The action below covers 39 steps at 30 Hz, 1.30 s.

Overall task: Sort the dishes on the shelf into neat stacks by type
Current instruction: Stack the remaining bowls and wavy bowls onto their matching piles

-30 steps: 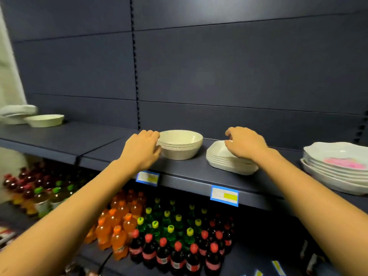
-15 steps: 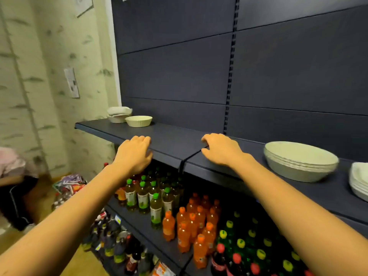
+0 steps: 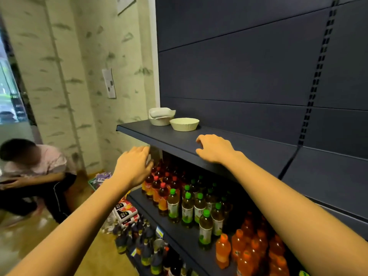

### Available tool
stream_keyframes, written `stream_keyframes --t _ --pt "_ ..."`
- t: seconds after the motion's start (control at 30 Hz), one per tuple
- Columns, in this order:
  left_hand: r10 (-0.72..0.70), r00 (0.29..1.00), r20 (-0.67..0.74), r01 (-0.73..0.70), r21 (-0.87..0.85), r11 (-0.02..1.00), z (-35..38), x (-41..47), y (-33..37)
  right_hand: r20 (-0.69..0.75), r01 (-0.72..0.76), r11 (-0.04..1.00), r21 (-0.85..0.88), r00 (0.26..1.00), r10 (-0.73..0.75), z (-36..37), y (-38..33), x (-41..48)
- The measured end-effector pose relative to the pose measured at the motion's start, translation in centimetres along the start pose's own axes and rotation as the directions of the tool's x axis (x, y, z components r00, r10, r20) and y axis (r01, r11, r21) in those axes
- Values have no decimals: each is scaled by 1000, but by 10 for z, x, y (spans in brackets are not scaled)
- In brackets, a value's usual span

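Note:
A cream round bowl (image 3: 184,124) sits near the far left end of the dark shelf (image 3: 175,142). Just behind and left of it, a white squarish dish (image 3: 161,112) rests tilted on top of another white bowl (image 3: 159,121). My right hand (image 3: 214,148) hovers over the shelf's front part, fingers curled and apart, holding nothing, a short way in front of the cream bowl. My left hand (image 3: 133,166) is lower, off the shelf's front edge, open and empty.
Below the shelf stand rows of drink bottles (image 3: 187,204) with red, green and orange caps. A person in a pink top (image 3: 33,172) crouches on the floor at the left. The patterned wall (image 3: 83,76) ends the shelf at its left.
The view has swung left along the shelf; the stacked bowls and plates on the right have left the frame. Both hands moved left, empty, nearer the two far-left dishes.

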<state>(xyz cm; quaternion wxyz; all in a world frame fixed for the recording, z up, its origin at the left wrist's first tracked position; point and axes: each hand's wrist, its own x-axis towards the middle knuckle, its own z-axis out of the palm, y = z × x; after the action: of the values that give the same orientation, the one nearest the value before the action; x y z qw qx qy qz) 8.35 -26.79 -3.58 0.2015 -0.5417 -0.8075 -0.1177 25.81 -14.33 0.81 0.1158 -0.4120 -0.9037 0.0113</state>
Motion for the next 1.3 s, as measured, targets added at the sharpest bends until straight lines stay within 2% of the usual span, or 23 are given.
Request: stream_keyframes --t 0.17,0.37,0.47,0.57,0.7,0.83,1.0,1.07,1.17,1.3 --pt "-8 1000 19 8 14 1000 36 43 -30 0 -22 1000 0 1000 22 22 -6 69" --pt "-52 999 9 52 -12 999 74 135 -67 -33 -68 998 18 997 68 38 1 168" --pt "-65 998 -2 65 -31 997 90 186 -81 -58 -142 989 26 988 144 41 9 216" --pt "-66 997 -27 63 -110 992 109 226 -90 -72 -280 958 64 956 284 46 22 260" --pt "-59 998 -10 56 -180 982 133 264 -105 58 -454 880 138 891 451 57 37 305" --pt "-96 995 -19 90 -210 974 152 301 -129 80 -520 831 198 853 515 68 46 342" --pt "-151 988 42 156 -336 929 180 349 -156 200 -583 744 326 812 548 83 48 375" --pt "-166 982 84 186 -435 881 189 375 -167 164 -598 717 358 796 582 85 51 382" --pt "-142 974 176 219 -575 788 198 416 -176 -9 -595 710 376 764 645 82 60 387" --pt "-65 942 328 289 -702 651 201 450 -177 -171 -641 671 374 663 729 73 69 387"
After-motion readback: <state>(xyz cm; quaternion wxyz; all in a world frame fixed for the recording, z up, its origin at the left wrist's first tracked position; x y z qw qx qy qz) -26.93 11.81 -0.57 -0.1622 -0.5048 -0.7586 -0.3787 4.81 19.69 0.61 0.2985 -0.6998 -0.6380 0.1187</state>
